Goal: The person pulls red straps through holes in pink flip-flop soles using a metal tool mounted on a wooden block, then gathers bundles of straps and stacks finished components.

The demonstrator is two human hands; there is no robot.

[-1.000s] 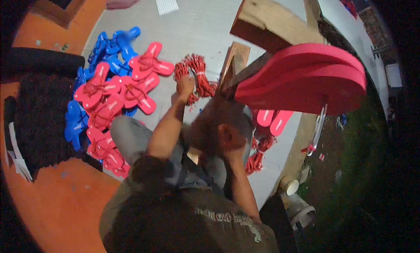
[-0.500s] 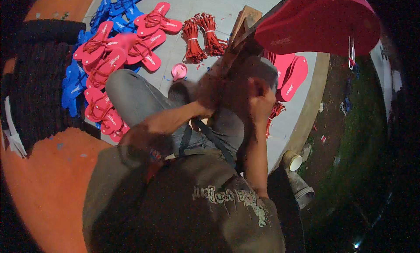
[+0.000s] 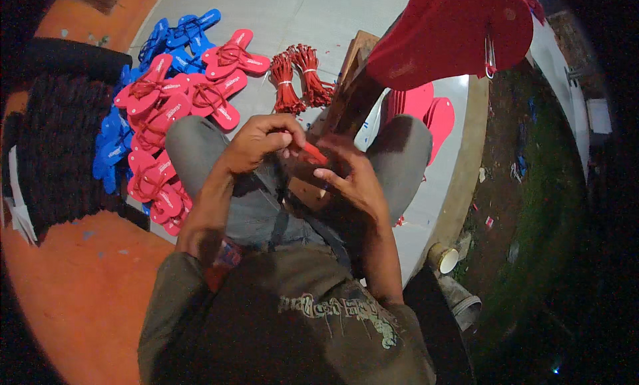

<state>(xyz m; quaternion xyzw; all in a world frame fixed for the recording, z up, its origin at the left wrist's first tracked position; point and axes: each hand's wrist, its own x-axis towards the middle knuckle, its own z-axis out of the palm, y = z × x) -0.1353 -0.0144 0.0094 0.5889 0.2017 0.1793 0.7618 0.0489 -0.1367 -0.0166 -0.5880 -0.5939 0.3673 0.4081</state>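
Over my lap, my left hand [image 3: 261, 143] pinches a short red strap [image 3: 314, 152]. It points toward my right hand [image 3: 354, 180], whose thumb stands apart from its partly blurred fingers beside the strap's end. Whether those fingers touch the strap is hard to see. Beyond them a dark wooden post [image 3: 351, 98] slants up between my knees. At its upper end is a large pink flip-flop sole [image 3: 452, 42], with a thin metal wire loop [image 3: 490, 57] hanging from it.
Pink flip-flops [image 3: 156, 112] with red straps lie heaped at the left, next to blue flip-flops [image 3: 114, 145]. Two tied bundles of red straps [image 3: 286, 85] rest on the pale floor. Pink soles [image 3: 439, 122] are stacked by my right knee. A cup [image 3: 444, 258] lies at the floor's right edge.
Both hands have drawn back from the post toward my lap, and the left one now shows the red strap. The view has shifted, so the pink sole appears further left.
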